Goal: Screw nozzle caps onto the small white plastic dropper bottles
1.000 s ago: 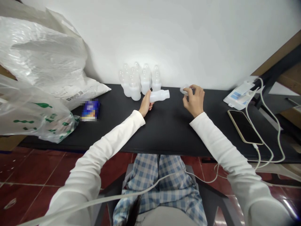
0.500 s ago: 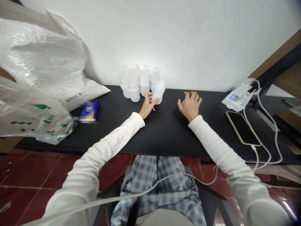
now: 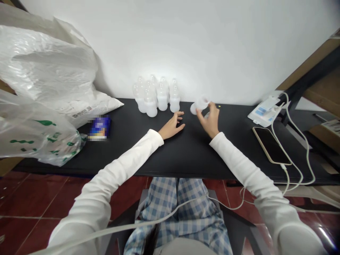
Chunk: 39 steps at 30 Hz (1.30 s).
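Observation:
My right hand (image 3: 210, 120) pinches a white, waisted bottle (image 3: 199, 104) without a clear cap. That bottle is tilted, its round opening facing right and its base toward the left. Partly hidden by the right hand is a small pale object on the table that I cannot make out. My left hand (image 3: 171, 128) rests just above the table with fingers stretched out and nothing in them. Behind it, near the wall, several white bottles (image 3: 151, 108) with clear domed caps stand upright in a cluster. One capped bottle (image 3: 174, 102) stands at the cluster's right end.
On the black table (image 3: 170, 159), a blue packet (image 3: 100, 128) lies beside large plastic bags (image 3: 47, 63) at the left. A phone (image 3: 271, 145) with a white cable (image 3: 305, 156) and a white and blue pack (image 3: 262, 110) lie at the right. A small yellow bit (image 3: 219, 106) sits near the wall.
The uncapped bottle has gone from my left hand to my right hand, moving right and tipping over. My left hand has let go and opened. My right hand has closed on the bottle.

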Available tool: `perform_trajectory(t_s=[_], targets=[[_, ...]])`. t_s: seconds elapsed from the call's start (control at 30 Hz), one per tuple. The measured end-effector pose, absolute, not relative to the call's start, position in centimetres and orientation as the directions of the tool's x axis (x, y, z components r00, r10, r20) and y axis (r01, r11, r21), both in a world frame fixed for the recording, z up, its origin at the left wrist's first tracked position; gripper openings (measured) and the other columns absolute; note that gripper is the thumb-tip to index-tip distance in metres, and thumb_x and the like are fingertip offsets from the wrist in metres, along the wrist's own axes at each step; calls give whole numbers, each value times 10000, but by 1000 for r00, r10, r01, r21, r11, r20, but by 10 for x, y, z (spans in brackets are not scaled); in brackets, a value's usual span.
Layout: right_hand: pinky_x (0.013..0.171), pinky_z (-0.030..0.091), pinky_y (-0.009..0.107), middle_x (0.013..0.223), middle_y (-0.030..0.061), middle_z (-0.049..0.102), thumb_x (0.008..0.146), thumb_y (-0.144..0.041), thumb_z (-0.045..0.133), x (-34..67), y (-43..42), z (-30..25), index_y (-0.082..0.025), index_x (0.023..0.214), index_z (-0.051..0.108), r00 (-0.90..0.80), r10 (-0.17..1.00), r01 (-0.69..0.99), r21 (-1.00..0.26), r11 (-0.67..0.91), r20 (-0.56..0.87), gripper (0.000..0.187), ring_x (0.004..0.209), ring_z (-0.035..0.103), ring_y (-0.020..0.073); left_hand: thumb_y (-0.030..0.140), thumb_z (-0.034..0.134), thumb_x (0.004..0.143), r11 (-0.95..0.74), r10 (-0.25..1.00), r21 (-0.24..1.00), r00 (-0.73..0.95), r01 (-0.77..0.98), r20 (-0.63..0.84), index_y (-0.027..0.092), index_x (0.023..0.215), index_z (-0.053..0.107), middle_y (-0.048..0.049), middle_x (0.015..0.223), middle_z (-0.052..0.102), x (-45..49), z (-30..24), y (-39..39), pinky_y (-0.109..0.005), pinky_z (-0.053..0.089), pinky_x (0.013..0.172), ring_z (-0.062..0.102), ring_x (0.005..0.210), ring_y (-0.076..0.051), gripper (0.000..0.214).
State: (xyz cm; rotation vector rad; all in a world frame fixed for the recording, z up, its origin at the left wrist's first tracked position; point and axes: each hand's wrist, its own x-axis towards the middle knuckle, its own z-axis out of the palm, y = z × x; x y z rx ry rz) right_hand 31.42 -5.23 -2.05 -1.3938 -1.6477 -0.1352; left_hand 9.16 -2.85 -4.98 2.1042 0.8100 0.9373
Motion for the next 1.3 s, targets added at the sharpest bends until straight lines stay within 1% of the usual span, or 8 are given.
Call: perform_trajectory(t_s=[0.1, 0.2, 0.33, 0.6, 0.8, 0.97, 1.13, 1.3], targets=[[1061, 418, 584, 1290, 191, 585, 957, -588, 504, 347, -38, -14, -207, 1468, 323, 225, 642, 815, -503, 288, 733, 663, 1169, 623, 342, 288, 605, 944, -568, 760, 766, 550, 302, 346, 222, 1306, 458, -151, 1459, 555, 90, -52, -27, -457, 537, 1066, 624, 1268, -240, 396], [1014, 458, 537, 1294, 198, 547, 918, -593, 564, 379, -27, -14, -195, 1391, 344, 342, 596, 820, -541, 189, 727, 656, 1090, 645, 314, 269, 598, 943, -590, 747, 741, 564, 320, 352, 207, 1262, 492, -149, 1409, 590, 90, -52, -27, -468, 526, 1092, 622, 1272, -238, 342], [915, 506, 456, 1159, 149, 612, 903, -568, 589, 404, -18, -24, -199, 1296, 361, 412, 669, 792, -606, 73, 619, 585, 955, 658, 260, 266, 588, 944, -608, 738, 721, 571, 332, 359, 196, 1229, 508, -146, 1371, 606, 90, -52, -27, -465, 520, 1105, 620, 1275, -236, 305], [822, 544, 399, 1127, 123, 687, 823, -497, 667, 420, 1, -46, -212, 1184, 408, 385, 749, 757, -649, 79, 540, 528, 729, 651, 192, 274, 569, 940, -625, 725, 698, 592, 350, 353, 215, 1212, 522, -116, 1308, 613, 90, -52, -27, -471, 518, 1105, 607, 1250, -237, 283], [902, 545, 440, 1221, 165, 659, 781, -382, 683, 428, 9, -55, -196, 1114, 483, 379, 770, 758, -650, 59, 512, 431, 780, 641, 191, 279, 566, 935, -632, 717, 693, 600, 347, 354, 221, 1198, 534, -106, 1281, 615, 89, -51, -27, -479, 514, 1103, 607, 1222, -241, 271], [886, 539, 428, 1141, 138, 644, 794, -334, 663, 425, 7, -55, -181, 1054, 519, 400, 770, 759, -651, 26, 497, 334, 801, 622, 193, 283, 555, 942, -636, 713, 684, 610, 356, 346, 214, 1202, 531, -109, 1300, 598, 89, -52, -26, -462, 499, 1116, 591, 1243, -239, 270], [952, 508, 449, 1011, 122, 639, 862, -292, 585, 424, 6, -54, -186, 923, 598, 309, 803, 835, -550, 27, 509, 124, 887, 600, 234, 282, 548, 947, -644, 707, 675, 618, 361, 345, 211, 1201, 532, -115, 1301, 592, 89, -52, -26, -463, 493, 1119, 582, 1258, -249, 264], [934, 494, 430, 999, 133, 677, 927, -288, 496, 421, 3, -49, -176, 945, 671, 300, 794, 847, -530, 32, 528, 209, 883, 615, 243, 286, 540, 952, -649, 702, 671, 624, 359, 345, 206, 1198, 530, -120, 1303, 586, 88, -51, -26, -460, 489, 1121, 578, 1261, -248, 259]])
